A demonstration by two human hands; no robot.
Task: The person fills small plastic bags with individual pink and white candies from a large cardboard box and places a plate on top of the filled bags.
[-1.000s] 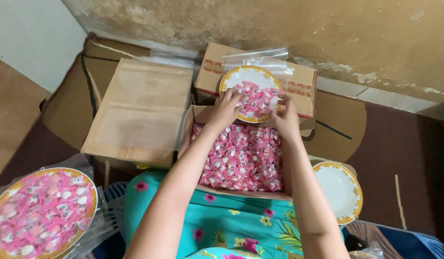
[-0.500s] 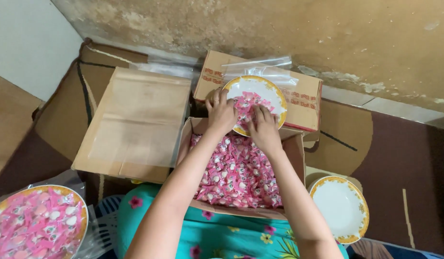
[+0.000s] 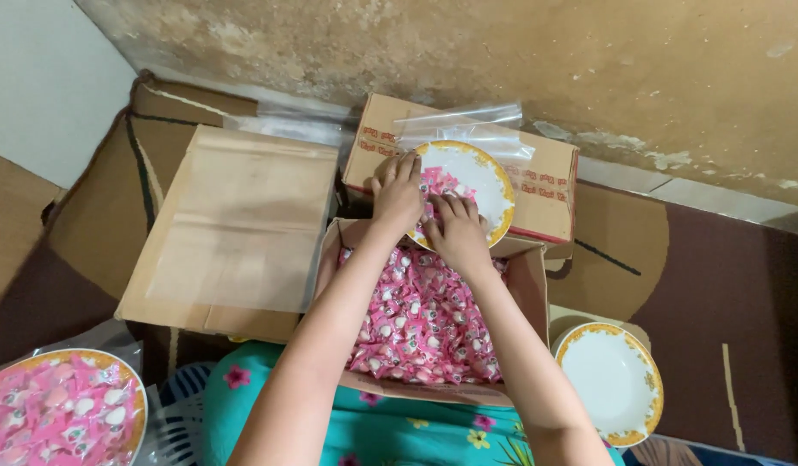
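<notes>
Both hands spread flat, gripping nothing: left hand (image 3: pixel 399 194) and right hand (image 3: pixel 455 229) pressed on pink wrapped candies (image 3: pixel 440 183) in yellow-rimmed plate (image 3: pixel 494 177), at 12 o'clock from candy-filled box (image 3: pixel 425 315). Left hand sat farther up plate.

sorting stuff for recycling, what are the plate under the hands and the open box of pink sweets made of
The plate looks like glazed ceramic, possibly melamine: glossy white surface with a yellow patterned rim. The open box looks like plain brown corrugated cardboard: matte, with folded flaps. The sweets seem wrapped in shiny pink plastic film.
</notes>
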